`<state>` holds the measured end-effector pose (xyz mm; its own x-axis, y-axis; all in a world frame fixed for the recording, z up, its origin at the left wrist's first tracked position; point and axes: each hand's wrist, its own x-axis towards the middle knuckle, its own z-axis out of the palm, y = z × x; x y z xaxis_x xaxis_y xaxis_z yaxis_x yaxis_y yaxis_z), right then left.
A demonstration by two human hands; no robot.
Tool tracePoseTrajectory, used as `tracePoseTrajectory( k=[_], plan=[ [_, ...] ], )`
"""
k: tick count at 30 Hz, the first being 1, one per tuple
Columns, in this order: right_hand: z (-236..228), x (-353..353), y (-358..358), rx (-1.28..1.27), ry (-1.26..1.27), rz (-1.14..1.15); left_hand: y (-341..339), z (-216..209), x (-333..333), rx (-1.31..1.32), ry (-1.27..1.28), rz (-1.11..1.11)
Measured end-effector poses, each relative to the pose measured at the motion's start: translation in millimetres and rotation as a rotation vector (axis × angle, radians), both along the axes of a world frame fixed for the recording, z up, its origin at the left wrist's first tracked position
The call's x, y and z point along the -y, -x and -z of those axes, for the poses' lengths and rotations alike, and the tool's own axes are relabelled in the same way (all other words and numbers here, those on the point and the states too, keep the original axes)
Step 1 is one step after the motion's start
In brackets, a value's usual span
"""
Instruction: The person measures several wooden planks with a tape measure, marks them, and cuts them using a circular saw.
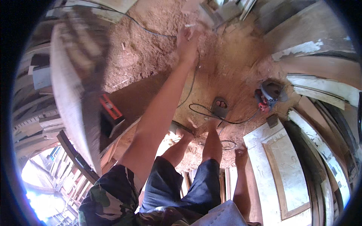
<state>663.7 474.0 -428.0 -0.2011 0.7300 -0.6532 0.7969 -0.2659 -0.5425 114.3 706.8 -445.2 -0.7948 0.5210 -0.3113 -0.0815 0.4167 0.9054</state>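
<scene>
My left arm reaches far forward across the dusty ground. At its end my left hand point(187, 43) is closed, slightly blurred, with a small whitish sliver point(190, 25) at its fingertips; what it grips I cannot make out. A black cable point(149, 31) meets this hand from the left and shows again beyond it. My right hand point(240, 151) hangs low by my right leg with its fingers curled, beside a white panelled door point(264, 156). Whether anything is inside that hand is hidden.
A corded power tool point(268, 98) with a red grip rests on the sawdust at the right. At the left stand a large board point(69, 86) and a red-orange tool point(111, 107). Stacked timber point(326, 86) lines both sides. The cable loops around my sandalled foot point(220, 109).
</scene>
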Motion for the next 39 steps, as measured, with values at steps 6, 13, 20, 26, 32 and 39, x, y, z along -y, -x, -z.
tracePoseTrajectory(
  k=[6,13,20,26,32,39],
  plan=[
    [-54,43,-55,0.187,0.437,0.154,-61,-81,111,-0.128,-0.162,0.634],
    [-120,-65,-9,-0.102,0.241,0.157,-108,-325,319,0.223,0.654,0.928],
    [-130,-213,124,-0.165,0.466,-0.079,-75,-475,475,0.001,0.380,0.345],
    [-228,-203,261,-0.047,0.377,-0.349,-79,-524,595,-0.429,0.317,-0.353],
    [-312,-109,383,-0.063,0.285,-0.678,-56,-496,785,-0.579,0.586,-1.187],
    [-398,-30,431,0.002,0.169,-0.883,-58,-447,1022,-0.387,1.173,-1.393]
  ],
)
